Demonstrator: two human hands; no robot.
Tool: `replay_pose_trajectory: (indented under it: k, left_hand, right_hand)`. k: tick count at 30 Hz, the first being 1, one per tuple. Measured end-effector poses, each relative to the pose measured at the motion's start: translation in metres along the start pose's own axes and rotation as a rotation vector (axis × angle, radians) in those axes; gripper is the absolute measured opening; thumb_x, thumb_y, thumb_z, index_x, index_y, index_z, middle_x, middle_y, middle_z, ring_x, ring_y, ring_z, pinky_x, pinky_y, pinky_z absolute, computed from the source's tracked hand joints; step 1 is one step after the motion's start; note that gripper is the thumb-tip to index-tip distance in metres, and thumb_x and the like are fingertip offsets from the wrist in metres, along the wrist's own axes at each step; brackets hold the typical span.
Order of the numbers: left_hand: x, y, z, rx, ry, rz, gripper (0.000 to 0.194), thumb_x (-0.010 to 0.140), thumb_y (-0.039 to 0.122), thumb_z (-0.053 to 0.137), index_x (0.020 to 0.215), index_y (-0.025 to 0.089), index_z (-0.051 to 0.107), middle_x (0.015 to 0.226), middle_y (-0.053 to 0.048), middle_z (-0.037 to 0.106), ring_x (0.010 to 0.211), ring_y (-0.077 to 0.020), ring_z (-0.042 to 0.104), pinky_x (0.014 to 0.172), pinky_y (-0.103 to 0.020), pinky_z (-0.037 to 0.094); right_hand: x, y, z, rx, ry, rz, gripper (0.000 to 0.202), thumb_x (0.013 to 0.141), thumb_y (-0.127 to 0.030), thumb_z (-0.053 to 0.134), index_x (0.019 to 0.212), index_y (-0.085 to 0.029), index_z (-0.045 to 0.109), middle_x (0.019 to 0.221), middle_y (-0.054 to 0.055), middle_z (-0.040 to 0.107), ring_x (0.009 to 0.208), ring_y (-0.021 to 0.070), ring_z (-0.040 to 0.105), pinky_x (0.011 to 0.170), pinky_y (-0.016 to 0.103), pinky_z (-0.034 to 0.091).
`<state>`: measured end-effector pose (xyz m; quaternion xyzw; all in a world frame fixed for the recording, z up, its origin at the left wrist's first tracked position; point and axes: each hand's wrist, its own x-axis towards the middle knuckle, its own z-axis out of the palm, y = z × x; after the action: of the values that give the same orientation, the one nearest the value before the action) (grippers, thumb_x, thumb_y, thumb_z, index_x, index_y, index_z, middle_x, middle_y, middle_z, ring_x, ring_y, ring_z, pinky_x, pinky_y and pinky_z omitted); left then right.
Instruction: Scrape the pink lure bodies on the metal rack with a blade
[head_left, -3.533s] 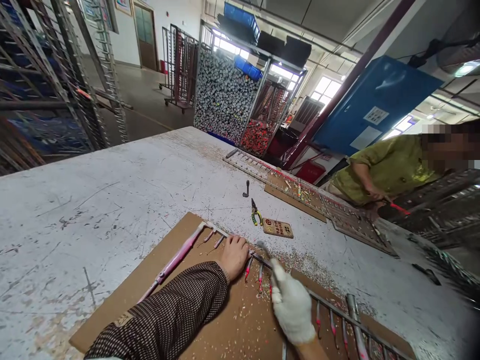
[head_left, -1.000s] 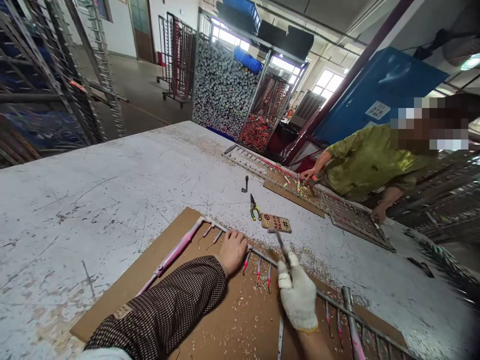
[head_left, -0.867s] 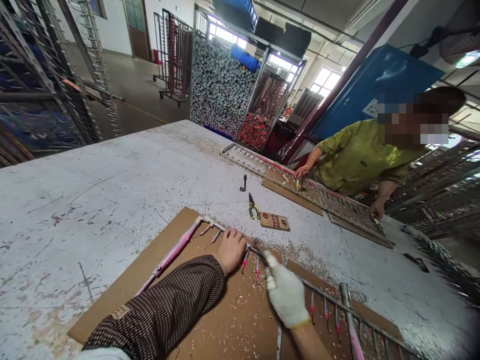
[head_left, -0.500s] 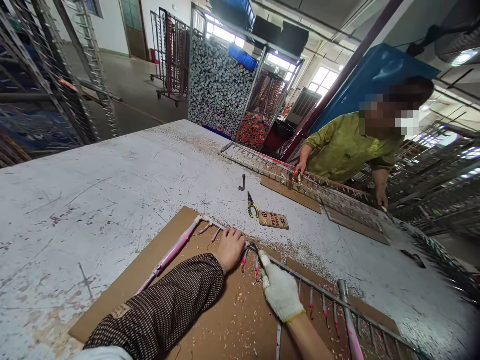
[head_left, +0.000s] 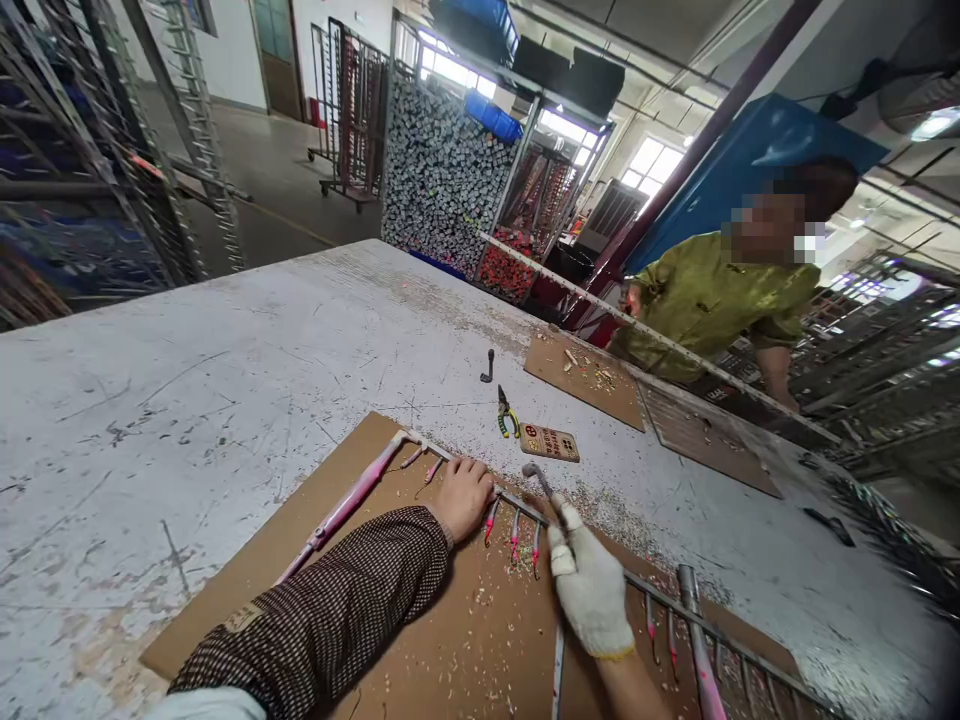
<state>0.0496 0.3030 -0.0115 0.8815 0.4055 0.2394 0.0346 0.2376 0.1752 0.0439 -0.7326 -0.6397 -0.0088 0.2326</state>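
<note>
A pink-and-grey metal hanging rack (head_left: 358, 492) with a row of pink-coated hooks lies on a brown cardboard sheet (head_left: 300, 620). My left hand (head_left: 463, 497), bare below a checked sleeve, is closed over the rack's top bar near its left end. My right hand (head_left: 592, 585), in a white knit glove with a yellow cuff, grips a metal tool with a bent tip (head_left: 537, 478). The tip is raised just beyond the bar, apart from it. Several pink-tipped hooks (head_left: 514, 535) hang from the bar between my hands. Part of the tool's handle is hidden in the glove.
On the white table (head_left: 247, 390) lie an L-shaped tool (head_left: 488, 367), yellow-green pliers (head_left: 507, 412) and a patterned phone-like slab (head_left: 550, 442). Chips litter the cardboard. Across the table a person in a green top (head_left: 694, 300) holds up another long rack (head_left: 637, 325).
My right hand has shifted right and lifted the tool's tip off the bar, uncovering another hook. My left hand stays put. The person opposite has tilted their rack up off the table.
</note>
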Motion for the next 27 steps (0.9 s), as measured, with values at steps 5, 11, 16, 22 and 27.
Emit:
replay_pose_trajectory:
  k: [5,11,16,22,27]
  left_hand:
    - [-0.001,-0.005,-0.006,-0.05,-0.005,0.049,0.021,0.099,0.032,0.049,0.091,0.018,0.063,0.099,-0.008,0.06,0.096,-0.0234,0.05,0.09,-0.043,0.034]
    - [0.002,-0.007,-0.015,-0.096,-0.034,0.068,0.021,0.097,0.033,0.05,0.092,0.02,0.065,0.1,-0.007,0.06,0.096,-0.0226,0.05,0.089,-0.042,0.034]
    - [0.005,-0.009,-0.025,-0.104,-0.12,0.074,0.02,0.095,0.034,0.052,0.09,0.02,0.066,0.101,-0.006,0.061,0.096,-0.023,0.051,0.089,-0.042,0.034]
    - [0.007,-0.011,-0.027,-0.146,-0.153,0.056,0.017,0.093,0.032,0.054,0.091,0.02,0.067,0.104,-0.006,0.061,0.098,-0.0233,0.051,0.09,-0.043,0.035]
    - [0.009,-0.017,-0.024,-0.18,-0.178,0.059,0.021,0.095,0.035,0.052,0.091,0.02,0.066,0.105,-0.006,0.061,0.099,-0.0231,0.052,0.091,-0.042,0.035]
  right_hand:
    - [0.001,0.006,-0.015,0.043,0.05,0.123,0.052,0.099,-0.046,0.039,0.145,-0.024,0.05,0.115,0.006,0.074,0.093,0.0214,0.072,0.078,0.029,0.055]
    - [-0.01,0.007,-0.007,0.059,-0.033,-0.037,0.046,0.101,-0.038,0.037,0.14,-0.022,0.056,0.119,0.006,0.072,0.101,0.0183,0.07,0.088,0.028,0.053]
    - [-0.007,0.002,-0.006,0.017,0.065,-0.078,0.049,0.1,-0.036,0.039,0.145,-0.02,0.05,0.12,0.009,0.072,0.1,0.0195,0.07,0.085,0.028,0.053]
    - [-0.007,0.008,0.002,-0.14,-0.162,-0.118,0.046,0.098,-0.028,0.038,0.142,-0.025,0.053,0.106,0.005,0.076,0.09,0.0185,0.072,0.082,0.028,0.054]
    - [-0.009,0.003,-0.004,-0.113,-0.006,-0.109,0.049,0.099,-0.029,0.038,0.146,-0.021,0.049,0.103,0.008,0.076,0.086,0.0202,0.071,0.075,0.028,0.053]
